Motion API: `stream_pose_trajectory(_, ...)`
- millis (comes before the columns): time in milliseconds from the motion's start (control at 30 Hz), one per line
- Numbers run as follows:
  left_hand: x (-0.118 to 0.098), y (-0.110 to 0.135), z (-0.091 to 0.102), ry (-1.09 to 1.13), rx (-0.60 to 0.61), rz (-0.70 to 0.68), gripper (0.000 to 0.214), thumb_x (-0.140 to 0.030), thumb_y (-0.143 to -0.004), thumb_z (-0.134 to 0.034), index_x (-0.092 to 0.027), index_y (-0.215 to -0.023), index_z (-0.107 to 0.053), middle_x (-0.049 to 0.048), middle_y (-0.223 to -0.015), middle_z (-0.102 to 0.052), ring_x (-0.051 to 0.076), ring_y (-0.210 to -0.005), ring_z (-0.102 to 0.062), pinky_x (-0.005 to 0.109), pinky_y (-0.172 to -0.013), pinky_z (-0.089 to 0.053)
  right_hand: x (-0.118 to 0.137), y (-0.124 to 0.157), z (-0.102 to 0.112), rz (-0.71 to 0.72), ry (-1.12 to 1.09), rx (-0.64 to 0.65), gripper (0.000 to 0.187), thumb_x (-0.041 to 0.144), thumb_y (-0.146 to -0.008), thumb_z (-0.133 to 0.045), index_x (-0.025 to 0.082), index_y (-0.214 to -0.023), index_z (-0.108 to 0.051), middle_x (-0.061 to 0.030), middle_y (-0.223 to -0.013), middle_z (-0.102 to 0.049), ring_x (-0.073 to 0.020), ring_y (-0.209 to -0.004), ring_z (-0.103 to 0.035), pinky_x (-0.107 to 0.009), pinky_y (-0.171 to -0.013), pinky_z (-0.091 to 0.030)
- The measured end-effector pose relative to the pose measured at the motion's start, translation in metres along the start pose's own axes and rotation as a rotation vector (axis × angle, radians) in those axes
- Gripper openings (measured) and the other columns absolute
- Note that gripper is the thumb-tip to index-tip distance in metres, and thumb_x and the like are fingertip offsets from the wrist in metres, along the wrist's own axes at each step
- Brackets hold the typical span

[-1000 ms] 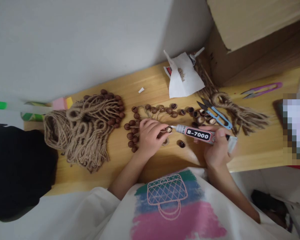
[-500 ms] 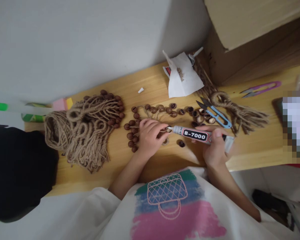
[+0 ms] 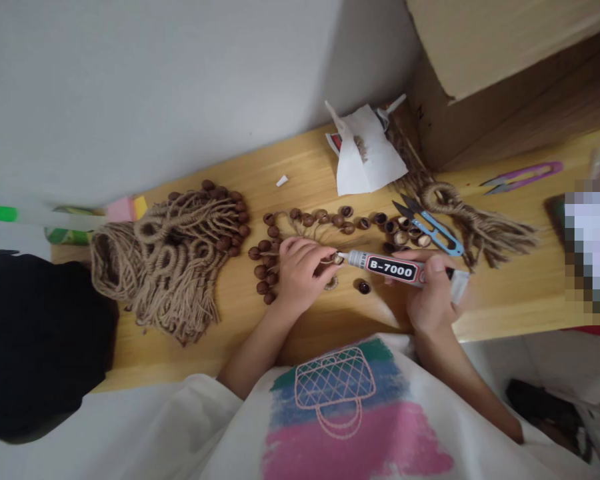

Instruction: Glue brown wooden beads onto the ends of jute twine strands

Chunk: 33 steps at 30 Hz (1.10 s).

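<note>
My right hand (image 3: 433, 293) is wrapped round a glue tube (image 3: 390, 268) labelled B-7000, its nozzle pointing left. The nozzle tip is at a hollow nutshell half (image 3: 338, 259), which my left hand (image 3: 303, 273) pinches between thumb and fingers. Whether the tip touches the shell I cannot tell. Beneath and around my left hand, twine cords (image 3: 300, 227) run out to several round brown nuts (image 3: 265, 260). One open shell half (image 3: 364, 287) lies on the table just below the tube, and several more shell halves (image 3: 401, 238) sit beyond it.
Blue thread snips (image 3: 435, 230) and a knotted twine tassel (image 3: 480, 213) lie at right, purple snips (image 3: 523, 177) farther off. White paper (image 3: 367, 153) rests near the cardboard box (image 3: 480, 113). Finished-looking twine bundles (image 3: 180, 280) are heaped left. A small white cap (image 3: 281, 181) lies at the back.
The glue tube has shifted very slightly, its nozzle staying at the shell in my left hand. Both hands are otherwise almost still.
</note>
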<state>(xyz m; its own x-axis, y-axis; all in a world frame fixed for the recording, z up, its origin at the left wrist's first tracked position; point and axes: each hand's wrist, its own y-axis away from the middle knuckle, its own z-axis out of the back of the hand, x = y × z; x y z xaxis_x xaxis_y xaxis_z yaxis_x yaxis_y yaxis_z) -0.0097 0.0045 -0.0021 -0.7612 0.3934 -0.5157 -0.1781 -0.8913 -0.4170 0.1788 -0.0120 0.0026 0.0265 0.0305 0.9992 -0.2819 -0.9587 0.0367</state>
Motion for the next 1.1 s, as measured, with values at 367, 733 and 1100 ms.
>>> stream_pose_trajectory(367,0.0001,-0.0008,-0.0005,0.044,-0.029,-0.018,0.011,-0.026,-0.077,-0.071,-0.020,-0.084,-0.064,-0.0007,-0.076,-0.071,0.017,-0.075,-0.064,0.036,-0.082,-0.042,-0.0020,0.0002,0.0008,0.008,-0.032,0.000,0.034,0.045,-0.090,-0.051,0.018,-0.081,-0.070,-0.0032,-0.062,-0.064,-0.0162,-0.049,-0.058,-0.028,-0.045,-0.045)
stream_pose_trajectory(733,-0.0001,-0.0012,0.0000,0.030,-0.026,-0.015,0.012,-0.026,-0.077,-0.072,-0.020,-0.083,-0.063,-0.0008,-0.076,-0.071,0.017,-0.074,-0.064,0.035,-0.082,-0.042,-0.0030,-0.0026,0.0007,0.015,-0.064,-0.028,0.031,0.044,-0.089,-0.052,0.021,-0.078,-0.071,-0.0030,-0.060,-0.063,-0.0173,-0.046,-0.056,-0.030,-0.041,-0.042)
stream_pose_trajectory(1100,-0.0001,-0.0012,0.0004,0.050,-0.023,-0.008,0.010,-0.024,-0.077,-0.071,-0.020,-0.083,-0.064,-0.0004,-0.076,-0.071,0.017,-0.075,-0.064,0.035,-0.083,-0.041,-0.0048,-0.0017,0.0032,-0.020,-0.073,-0.024,0.032,0.045,-0.090,-0.052,0.021,-0.080,-0.071,-0.0020,-0.059,-0.063,-0.0177,-0.046,-0.056,-0.031,-0.043,-0.043)
